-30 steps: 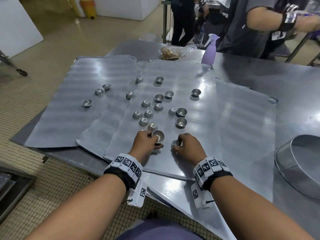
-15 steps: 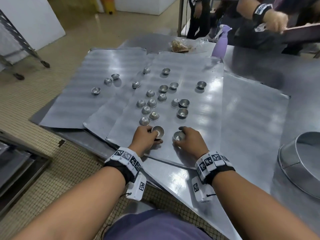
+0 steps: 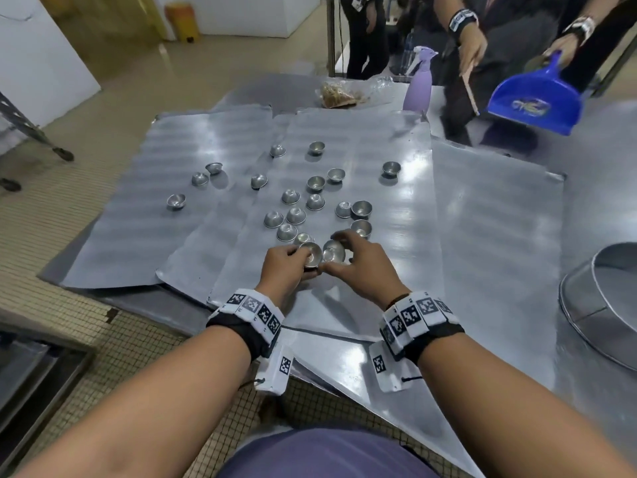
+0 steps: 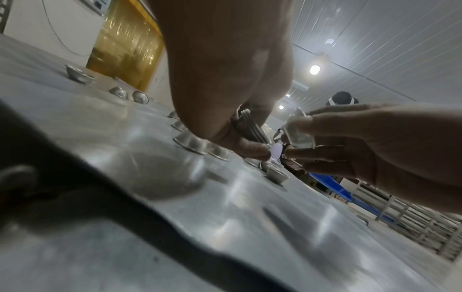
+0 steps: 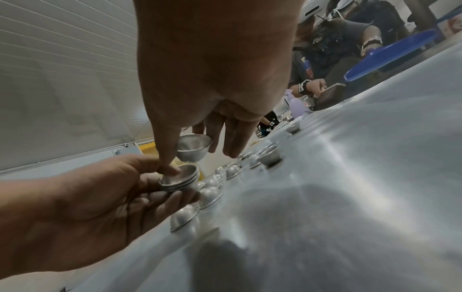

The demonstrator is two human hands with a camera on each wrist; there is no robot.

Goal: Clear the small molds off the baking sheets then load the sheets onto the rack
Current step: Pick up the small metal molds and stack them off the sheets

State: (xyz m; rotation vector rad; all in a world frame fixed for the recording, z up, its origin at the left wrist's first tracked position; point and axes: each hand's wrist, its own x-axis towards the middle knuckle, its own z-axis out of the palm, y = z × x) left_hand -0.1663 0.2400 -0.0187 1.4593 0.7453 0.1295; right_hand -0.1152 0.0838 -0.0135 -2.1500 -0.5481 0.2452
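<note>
Several small metal molds (image 3: 296,215) lie scattered, some upside down, over overlapping baking sheets (image 3: 396,270) on a steel table. My left hand (image 3: 303,265) grips a short stack of nested molds (image 3: 313,258), seen edge-on in the left wrist view (image 4: 252,128) and rim-up in the right wrist view (image 5: 180,177). My right hand (image 3: 339,257) pinches a single mold (image 3: 335,251) right beside that stack, above the near part of the top sheet. In the right wrist view this mold (image 5: 193,147) hangs just above the stack, and the right thumb reaches into the stack's top cup.
A big round metal pan (image 3: 603,315) sits at the table's right edge. A purple spray bottle (image 3: 418,88) and a bag of food (image 3: 339,94) stand at the back. Another person holds a blue dustpan (image 3: 534,101) over the far right corner. A rack leg (image 3: 34,132) stands at left.
Both hands have lifted off the sheet and come together. The right hand has picked up a mold and carried it left to the stack in the left hand.
</note>
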